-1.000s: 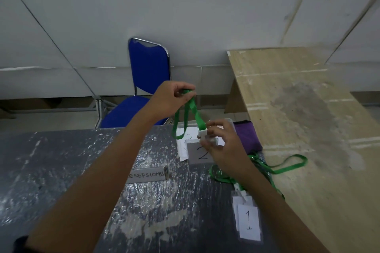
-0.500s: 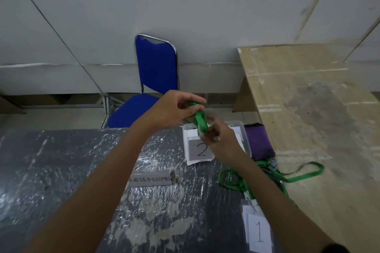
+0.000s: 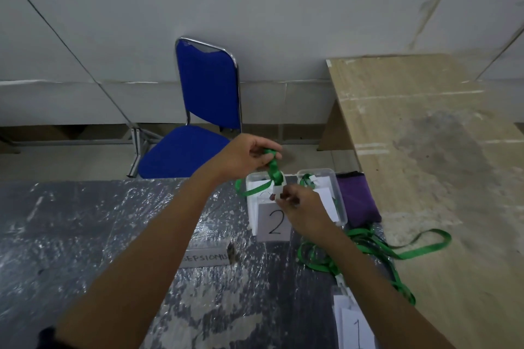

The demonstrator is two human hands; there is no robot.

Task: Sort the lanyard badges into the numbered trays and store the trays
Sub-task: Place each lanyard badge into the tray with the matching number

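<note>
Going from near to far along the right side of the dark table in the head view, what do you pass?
Badge marked 1 → loose green lanyards → clear tray labelled 2 → blue chair past the table's far edge.

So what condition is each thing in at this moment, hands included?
Left hand: pinching the green lanyard, raised.
Right hand: pinching the white clip at the lanyard's lower end.
Clear tray: open-topped, badges inside, paper marked 2 at its front.
Green lanyards: loose, tangled on the table.
Blue chair: unoccupied.
</note>
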